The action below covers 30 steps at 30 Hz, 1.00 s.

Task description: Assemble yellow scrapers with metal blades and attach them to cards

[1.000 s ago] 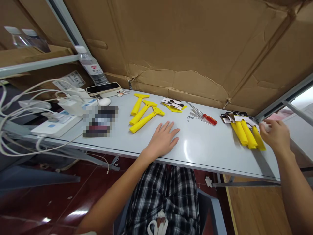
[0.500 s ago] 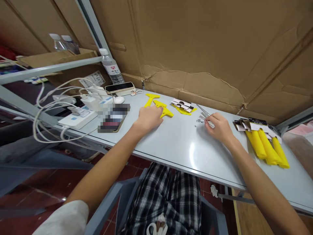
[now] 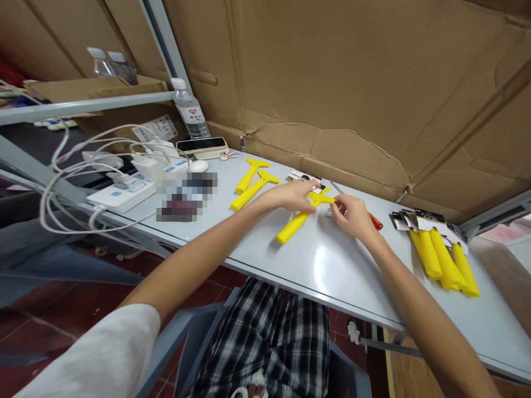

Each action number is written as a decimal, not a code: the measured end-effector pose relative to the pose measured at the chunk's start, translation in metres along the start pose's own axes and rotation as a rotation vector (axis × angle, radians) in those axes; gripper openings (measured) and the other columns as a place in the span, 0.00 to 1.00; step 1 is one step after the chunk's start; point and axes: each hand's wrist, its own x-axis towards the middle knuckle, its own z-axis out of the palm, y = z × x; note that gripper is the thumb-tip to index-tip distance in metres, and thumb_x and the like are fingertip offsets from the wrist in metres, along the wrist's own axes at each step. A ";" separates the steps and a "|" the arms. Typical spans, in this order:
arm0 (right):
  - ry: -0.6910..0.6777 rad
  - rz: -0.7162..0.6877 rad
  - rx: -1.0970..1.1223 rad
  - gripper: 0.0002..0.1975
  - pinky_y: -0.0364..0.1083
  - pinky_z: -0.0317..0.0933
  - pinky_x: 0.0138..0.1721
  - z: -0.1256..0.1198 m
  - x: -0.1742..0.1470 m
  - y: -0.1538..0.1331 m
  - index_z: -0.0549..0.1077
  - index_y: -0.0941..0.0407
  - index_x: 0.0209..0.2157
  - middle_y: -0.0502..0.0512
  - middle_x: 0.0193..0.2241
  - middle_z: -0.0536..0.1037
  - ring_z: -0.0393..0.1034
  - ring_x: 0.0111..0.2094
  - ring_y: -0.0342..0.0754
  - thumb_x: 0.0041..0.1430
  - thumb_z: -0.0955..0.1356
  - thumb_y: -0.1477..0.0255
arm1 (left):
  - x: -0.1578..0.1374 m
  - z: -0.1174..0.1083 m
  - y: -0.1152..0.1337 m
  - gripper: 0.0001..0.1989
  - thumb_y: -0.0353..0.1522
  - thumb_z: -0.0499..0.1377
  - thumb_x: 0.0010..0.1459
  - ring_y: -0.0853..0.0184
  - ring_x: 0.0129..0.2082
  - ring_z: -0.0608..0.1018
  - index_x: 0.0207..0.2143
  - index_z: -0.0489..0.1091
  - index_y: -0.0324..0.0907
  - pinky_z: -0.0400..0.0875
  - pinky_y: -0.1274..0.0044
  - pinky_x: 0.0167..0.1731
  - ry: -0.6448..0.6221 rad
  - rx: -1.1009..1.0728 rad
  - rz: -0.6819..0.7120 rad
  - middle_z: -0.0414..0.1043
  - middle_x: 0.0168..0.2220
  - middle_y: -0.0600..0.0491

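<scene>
My left hand point(image 3: 295, 196) is closed around the head end of a yellow T-shaped handle point(image 3: 293, 225), whose grip slants toward the front of the table. At the right tip of that head, my right hand point(image 3: 352, 214) has its fingers pinched together; what they hold is hidden. A red tool handle point(image 3: 375, 221) pokes out from behind my right hand, and a thin metal shaft point(image 3: 337, 188) shows above it. Two more yellow T-shaped handles point(image 3: 252, 192) lie left of my left hand. White and black cards point(image 3: 305, 176) lie partly covered behind it.
Several yellow sleeves with black and white cards point(image 3: 442, 251) lie at the right. A power strip point(image 3: 120, 194) with tangled white cables, a blurred phone-like object point(image 3: 186, 198), a power bank point(image 3: 205, 148) and a water bottle point(image 3: 191, 110) occupy the left. Cardboard point(image 3: 332, 83) walls the back.
My left hand has brought one yellow T-shaped handle rightward, away from the other two. My right hand has left the metal pieces it was fingering and come to the handle's head.
</scene>
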 end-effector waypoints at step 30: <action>-0.447 0.501 1.083 0.30 0.49 0.77 0.40 0.020 -0.036 -0.027 0.66 0.58 0.51 0.66 0.45 0.80 0.80 0.37 0.51 0.60 0.74 0.52 | 0.037 0.062 -0.020 0.25 0.48 0.50 0.69 0.68 0.21 0.72 0.31 0.74 0.41 0.65 0.76 0.24 0.413 -0.769 -0.058 0.69 0.21 0.55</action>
